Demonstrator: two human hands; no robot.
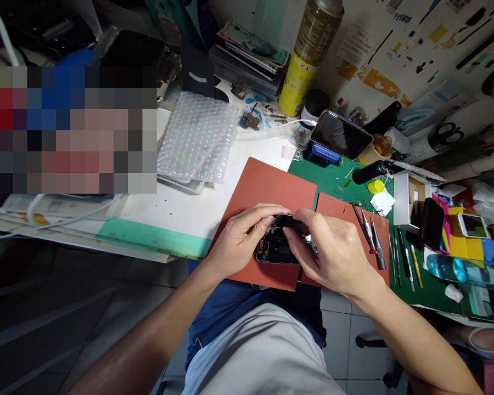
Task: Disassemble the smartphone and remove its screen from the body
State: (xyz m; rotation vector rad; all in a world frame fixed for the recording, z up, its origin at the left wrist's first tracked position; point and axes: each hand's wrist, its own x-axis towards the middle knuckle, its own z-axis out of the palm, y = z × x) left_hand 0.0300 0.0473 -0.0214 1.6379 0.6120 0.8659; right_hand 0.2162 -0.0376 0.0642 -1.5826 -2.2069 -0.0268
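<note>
An opened smartphone [278,253] lies on a reddish-brown mat [267,184], its dark inner parts exposed. My left hand [241,238] is closed round the phone's upper left corner, with the thumb and fingertips at its far edge. Over the phone's right half, my right hand [333,252] curls its thumb and index finger together at a dark flat area. Whatever sits between those right fingertips is partly hidden, and I cannot make it out. The right fingers also cover part of the phone's right end.
Tweezers and screwdrivers [370,236] lie on a second mat at right, with several thin tools [407,258] beyond. A propped phone [341,134], a yellow spray can [308,60] and bubble wrap [200,137] stand behind. A blue bottle [469,270] lies far right.
</note>
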